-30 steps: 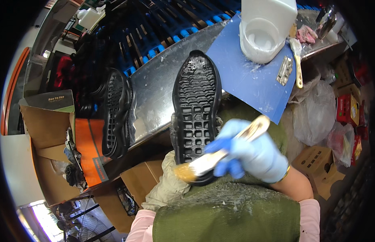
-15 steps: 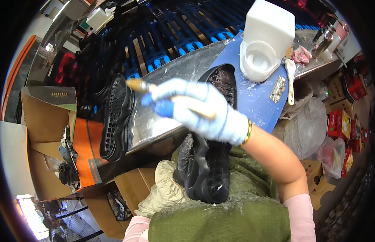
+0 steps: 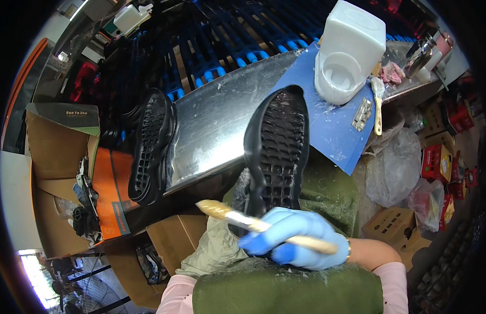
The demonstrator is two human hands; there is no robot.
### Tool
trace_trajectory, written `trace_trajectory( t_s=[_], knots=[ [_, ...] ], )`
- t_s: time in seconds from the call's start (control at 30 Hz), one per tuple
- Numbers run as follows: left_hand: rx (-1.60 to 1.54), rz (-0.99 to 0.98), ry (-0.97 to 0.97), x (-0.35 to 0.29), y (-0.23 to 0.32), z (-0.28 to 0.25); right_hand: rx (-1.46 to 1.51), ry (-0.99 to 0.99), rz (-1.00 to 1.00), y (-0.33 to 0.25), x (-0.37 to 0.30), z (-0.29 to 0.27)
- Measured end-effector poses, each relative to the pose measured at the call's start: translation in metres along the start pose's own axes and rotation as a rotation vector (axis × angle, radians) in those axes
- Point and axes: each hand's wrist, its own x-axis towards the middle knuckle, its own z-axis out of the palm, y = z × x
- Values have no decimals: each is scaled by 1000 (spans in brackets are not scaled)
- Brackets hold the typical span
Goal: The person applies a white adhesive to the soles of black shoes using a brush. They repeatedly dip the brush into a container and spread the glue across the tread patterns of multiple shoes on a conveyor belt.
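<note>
A black shoe sole is tilted up over my lap, its gridded inner side facing me. At its left edge is my left hand in a dark, grey-crusted glove, closed on the sole; most of the hand is hidden behind it. My right hand, in a light blue glove with darker blue fingertips, is closed around the wooden handle of a paintbrush. The brush's tan bristles point left, in front of the sole's lower end. Another black sole rests at the left end of the metal table.
A white plastic container with an open mouth stands on a blue sheet. Beside it lie a second brush and a small metal piece. Behind the metal tabletop runs a blue roller rack. An open cardboard box stands left.
My right hand has moved down toward me with the paintbrush, from over the sole's upper part to its lower end, uncovering the gridded inside.
</note>
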Motion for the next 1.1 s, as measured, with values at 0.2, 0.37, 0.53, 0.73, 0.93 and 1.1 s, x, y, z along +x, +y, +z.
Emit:
trace_trajectory(
  t_s=[0.2,0.37,0.53,0.73,0.93,1.1],
  knots=[
    [56,1,-26,20,-7,7,188,559,-94,-34,-27,-37],
    [118,-23,-66,28,0,21,-531,662,-234,-29,-9,-38],
    [124,-40,-59,26,-2,22,-1069,420,-328,-6,28,-28],
    [89,-52,-43,18,1,16,-1168,665,-377,16,36,-64],
    [78,-59,-57,18,13,19,-1064,712,-470,-19,27,-80],
    [-123,-53,-27,-16,26,7,-1136,746,-509,-37,54,-144]
  ],
)
